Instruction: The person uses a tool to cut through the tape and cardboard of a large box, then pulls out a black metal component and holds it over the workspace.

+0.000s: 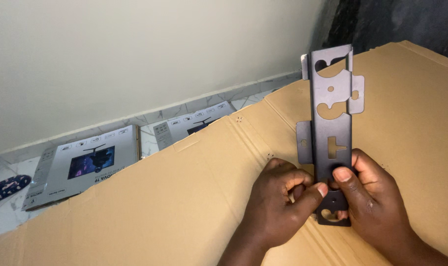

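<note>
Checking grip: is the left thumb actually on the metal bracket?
Touching. The head view shows the left hand with its thumb tip pressed flat on the dark metal bracket, beside the right hand.

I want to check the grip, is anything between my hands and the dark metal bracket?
Nothing visible: left hand and right hand both grip the dark slotted metal bracket directly at its lower end, above the brown cardboard sheet.

The bracket (pixel 332 123) is dark grey metal with a faint purplish sheen, and tan shows through its cut-outs. The cardboard (pixel 184 207) under it is plain tan-brown. The two boxes (pixel 81 165) on the floor are white, each with a dark picture panel showing blue and purple. The floor tiles (pixel 7 216) are white marble with grey veins. The wall (pixel 135 59) is off-white.
</note>
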